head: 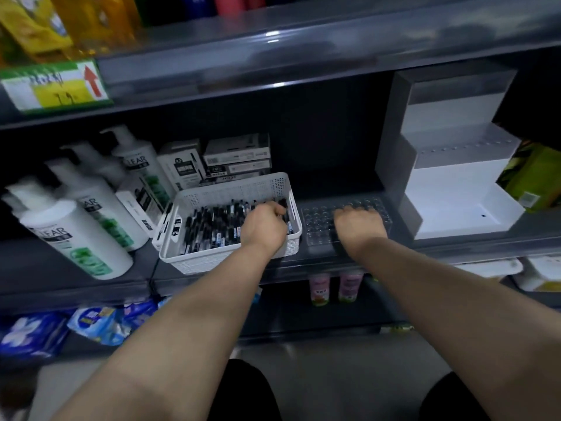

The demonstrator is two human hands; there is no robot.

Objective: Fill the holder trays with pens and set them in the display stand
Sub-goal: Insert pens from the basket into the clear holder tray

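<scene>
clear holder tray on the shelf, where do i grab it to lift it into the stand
Probably by its long front and back walls, coming from above: the clear holder tray lies flat, its top is all holes, and the basket and display stand crowd its ends.

White perforated plastic basket (212,192), clear plastic holder tray (318,223), glossy grey shelf (303,53)

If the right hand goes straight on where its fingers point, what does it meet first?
The right hand lies on the clear holder tray, fingers toward the shelf's dark back. Past the tray's far edge the way looks free; the display stand stands off to the right. Depth there is unclear.
</scene>
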